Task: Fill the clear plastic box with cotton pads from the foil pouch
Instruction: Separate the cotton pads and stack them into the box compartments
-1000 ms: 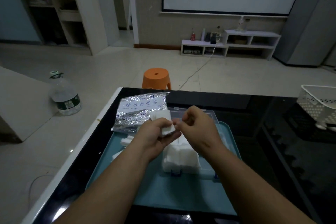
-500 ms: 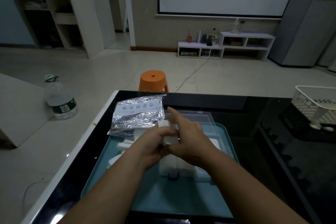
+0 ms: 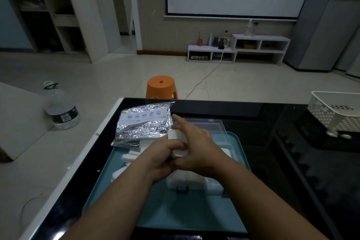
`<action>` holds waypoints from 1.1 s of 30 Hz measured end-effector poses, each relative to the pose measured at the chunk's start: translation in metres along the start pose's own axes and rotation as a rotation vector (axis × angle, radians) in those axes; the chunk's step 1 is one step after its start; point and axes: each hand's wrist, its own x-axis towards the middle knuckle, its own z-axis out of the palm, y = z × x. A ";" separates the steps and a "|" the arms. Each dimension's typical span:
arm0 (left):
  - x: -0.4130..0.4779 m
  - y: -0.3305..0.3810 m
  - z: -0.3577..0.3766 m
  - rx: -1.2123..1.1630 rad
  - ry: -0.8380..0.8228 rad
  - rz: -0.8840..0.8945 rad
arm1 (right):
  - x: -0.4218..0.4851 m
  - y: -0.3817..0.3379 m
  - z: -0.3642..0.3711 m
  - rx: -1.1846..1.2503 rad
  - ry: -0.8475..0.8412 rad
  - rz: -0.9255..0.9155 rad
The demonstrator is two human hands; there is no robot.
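- The black tabletop (image 3: 272, 122) carries a teal tray (image 3: 175, 210), and all the task's things lie on or at the edge of it.
- The clear plastic box (image 3: 196, 183) sits open on the tray, its lid (image 3: 218, 124) thrown back toward the far side. White cotton pads already fill the near part in rows; the far part is hidden by the hands, so I judge the filling well along but not finished.
- The foil pouch (image 3: 145, 122) lies crumpled at the tray's far left corner, beside the box; how much it holds cannot be told.
- Loose pads (image 3: 129, 157) lie on the tray, left of the box, not yet packed.
- The left hand (image 3: 165, 160) grips a small stack of pads (image 3: 178, 143) above the box.
- The right hand (image 3: 196, 148) presses flat against that stack, fingers extended, grasping nothing itself.
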 end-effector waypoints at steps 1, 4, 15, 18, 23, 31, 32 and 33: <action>0.000 0.000 0.001 0.006 -0.005 -0.009 | 0.002 0.001 0.001 -0.010 -0.004 0.000; -0.003 0.001 0.005 0.019 -0.023 -0.025 | 0.005 0.002 0.001 -0.034 0.010 0.026; 0.012 -0.003 -0.002 -0.008 0.211 -0.069 | -0.002 0.009 -0.015 0.143 0.077 0.169; 0.017 -0.005 -0.001 0.007 0.250 -0.024 | 0.000 0.016 -0.018 0.217 0.160 0.304; 0.021 -0.008 0.007 0.067 0.280 -0.013 | -0.007 0.024 -0.026 0.409 0.094 0.461; 0.020 -0.017 0.019 0.158 0.210 0.011 | -0.020 0.032 -0.040 0.520 0.045 0.502; 0.019 -0.018 0.021 0.165 0.199 0.012 | -0.022 0.032 -0.042 0.506 0.039 0.505; 0.019 -0.019 0.022 0.172 0.188 0.012 | -0.022 0.033 -0.043 0.488 0.029 0.505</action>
